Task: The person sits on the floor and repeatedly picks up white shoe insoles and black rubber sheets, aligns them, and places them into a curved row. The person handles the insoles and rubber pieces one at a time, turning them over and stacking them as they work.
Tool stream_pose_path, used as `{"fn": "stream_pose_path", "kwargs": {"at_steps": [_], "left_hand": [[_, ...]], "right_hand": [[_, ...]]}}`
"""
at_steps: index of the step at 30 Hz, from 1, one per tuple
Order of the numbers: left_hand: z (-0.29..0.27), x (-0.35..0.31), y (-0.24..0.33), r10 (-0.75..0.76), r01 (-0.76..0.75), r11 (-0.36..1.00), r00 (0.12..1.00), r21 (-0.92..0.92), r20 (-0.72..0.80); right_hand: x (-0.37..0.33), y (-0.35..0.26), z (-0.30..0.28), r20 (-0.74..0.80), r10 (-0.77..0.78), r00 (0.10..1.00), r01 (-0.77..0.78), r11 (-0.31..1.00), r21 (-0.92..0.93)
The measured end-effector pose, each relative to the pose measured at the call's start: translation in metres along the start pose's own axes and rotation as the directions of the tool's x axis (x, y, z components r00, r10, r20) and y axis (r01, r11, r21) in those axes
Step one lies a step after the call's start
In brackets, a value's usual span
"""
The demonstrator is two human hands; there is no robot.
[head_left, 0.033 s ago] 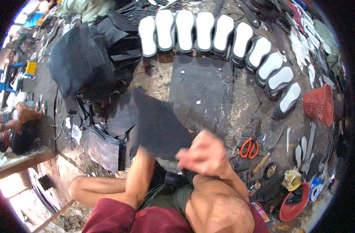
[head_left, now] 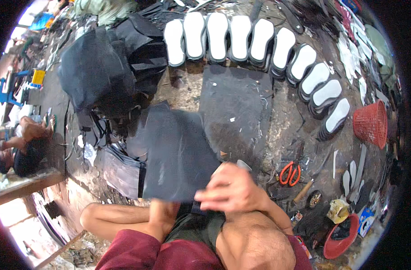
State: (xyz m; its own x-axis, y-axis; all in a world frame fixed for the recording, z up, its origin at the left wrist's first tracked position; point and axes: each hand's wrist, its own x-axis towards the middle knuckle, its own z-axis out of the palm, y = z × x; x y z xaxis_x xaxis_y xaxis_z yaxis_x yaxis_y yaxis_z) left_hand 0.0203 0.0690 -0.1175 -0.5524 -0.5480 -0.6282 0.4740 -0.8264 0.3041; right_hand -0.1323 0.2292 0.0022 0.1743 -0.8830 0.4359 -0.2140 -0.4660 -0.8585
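A black sheet of flexible material (head_left: pixel 178 148) is raised at a tilt in front of my lap. My left hand (head_left: pixel 164 210) is at its near lower edge and holds it from beneath; the sheet covers most of the fingers. My right hand (head_left: pixel 232 186) is closed beside the sheet's lower right edge, its fingers curled and partly blurred. A small shiny curved piece (head_left: pixel 244 165) shows just beyond the knuckles; I cannot make out what it belongs to. Beyond the sheet lies a flat dark board (head_left: pixel 234 108) with small scraps on it.
Stacks of white-topped shoe soles (head_left: pixel 218 38) curve across the back and right. Black sheets (head_left: pixel 95 67) are heaped at the left. Orange-handled scissors (head_left: pixel 290 173), a wooden-handled tool (head_left: pixel 303 191) and a red basket (head_left: pixel 370 123) lie rightward. A person's legs (head_left: pixel 30 135) show far left.
The black sheet has turned and tilted, its near edge coming lower over my left hand. My right hand has moved slightly down and left, closer to the sheet's edge.
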Motion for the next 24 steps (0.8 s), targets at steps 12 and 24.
{"fn": "stream_pose_path", "kwargs": {"at_steps": [12, 24], "left_hand": [[0.077, 0.023, -0.004, 0.169, 0.113, 0.962, 0.469, -0.249, 0.867], [0.104, -0.040, -0.026, 0.026, 0.149, 0.971, 0.706, -0.184, 0.708]], "right_hand": [[0.052, 0.021, -0.034, -0.203, -0.122, 0.971, 0.017, 0.891, -0.453], [0.026, 0.015, -0.015, -0.611, 0.036, 0.791, -0.076, 0.996, -0.039]]}}
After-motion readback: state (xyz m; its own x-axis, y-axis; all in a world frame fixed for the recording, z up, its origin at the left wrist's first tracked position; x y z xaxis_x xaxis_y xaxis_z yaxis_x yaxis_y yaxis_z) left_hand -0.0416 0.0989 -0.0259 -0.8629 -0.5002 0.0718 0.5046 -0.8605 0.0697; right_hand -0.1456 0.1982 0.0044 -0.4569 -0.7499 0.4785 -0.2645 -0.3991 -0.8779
